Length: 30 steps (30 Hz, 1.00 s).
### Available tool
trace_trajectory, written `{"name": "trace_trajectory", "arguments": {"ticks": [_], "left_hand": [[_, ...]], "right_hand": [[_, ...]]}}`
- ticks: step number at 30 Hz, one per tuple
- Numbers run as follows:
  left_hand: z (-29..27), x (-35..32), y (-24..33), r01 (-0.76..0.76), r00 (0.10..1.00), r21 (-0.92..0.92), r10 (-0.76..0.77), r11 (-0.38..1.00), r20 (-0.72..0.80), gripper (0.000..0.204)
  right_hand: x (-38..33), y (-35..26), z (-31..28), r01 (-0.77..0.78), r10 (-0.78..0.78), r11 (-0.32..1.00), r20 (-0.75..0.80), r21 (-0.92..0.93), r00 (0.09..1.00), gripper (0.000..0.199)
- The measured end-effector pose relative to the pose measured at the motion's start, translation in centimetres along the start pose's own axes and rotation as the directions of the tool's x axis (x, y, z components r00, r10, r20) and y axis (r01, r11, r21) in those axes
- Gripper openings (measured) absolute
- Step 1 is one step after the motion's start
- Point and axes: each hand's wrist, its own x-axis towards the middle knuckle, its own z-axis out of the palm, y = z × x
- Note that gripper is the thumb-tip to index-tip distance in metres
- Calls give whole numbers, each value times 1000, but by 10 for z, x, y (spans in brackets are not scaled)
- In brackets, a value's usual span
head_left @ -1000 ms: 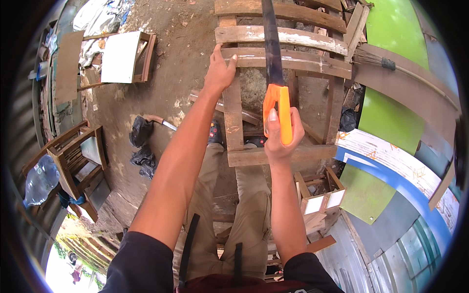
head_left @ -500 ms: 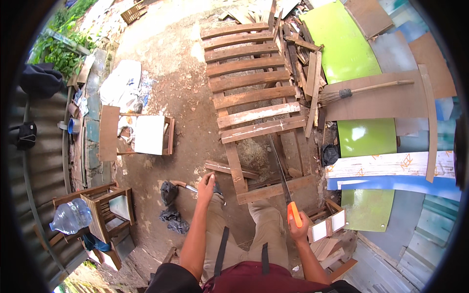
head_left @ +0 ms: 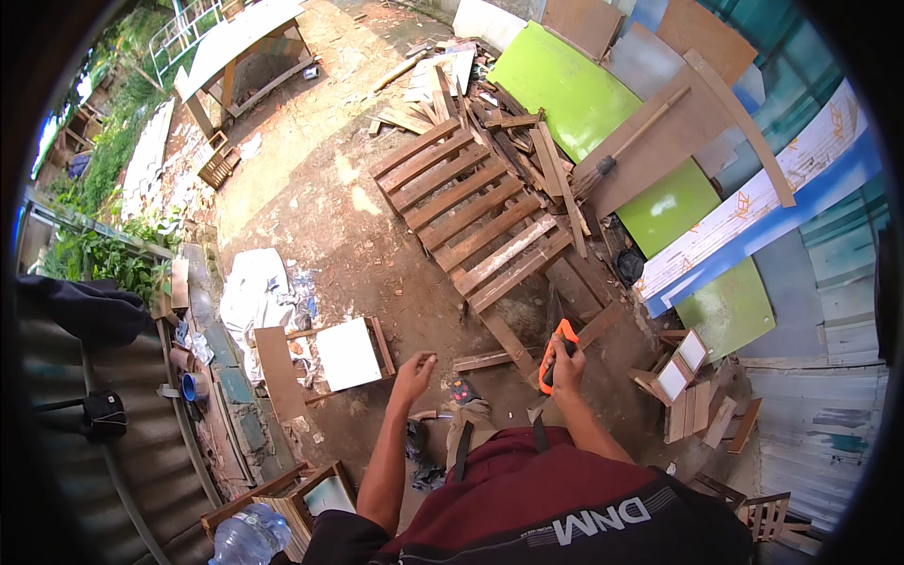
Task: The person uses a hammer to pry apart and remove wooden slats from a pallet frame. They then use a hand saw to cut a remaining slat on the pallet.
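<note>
My right hand is wrapped round the orange and black handle of a hand saw, whose dark blade points away and is hard to make out. My left hand hovers in front of me, fingers curled together, with nothing visible in it. Beyond the saw lies a slatted wooden pallet, tilted across the ground. A loose board rests near its closest corner, between my two hands.
Scrap wood is heaped behind the pallet. Green panels and a broom lie at the right. A small wooden piece with a white top stands left, near white cloth. A large water bottle sits lower left.
My view has swung, so the pallet appears turned and a table shows at the far left. The saw has come up closer to me in my right hand. My left hand remains raised.
</note>
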Motion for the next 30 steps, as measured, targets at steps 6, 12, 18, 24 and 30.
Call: {"name": "trace_trajectory", "arguments": {"ticks": [6,12,18,24,30], "left_hand": [[-134,6,2,24,967,-63,-39,998,-253,41],[-118,19,5,83,970,-333,-152,939,-188,42],[-95,39,49,58,997,-290,-70,955,-30,39],[-126,113,46,75,994,-245,-54,966,91,42],[-173,222,73,-54,974,-103,75,993,214,44]], "right_hand": [[-30,1,52,10,-11,999,23,52,1000,32],[-22,32,53,139,-130,984,88,-113,988,41],[4,40,69,116,-139,975,-113,-188,984,45],[59,35,131,54,-39,997,-261,48,965,41],[123,60,188,253,-335,936,-404,-244,851,31]]}}
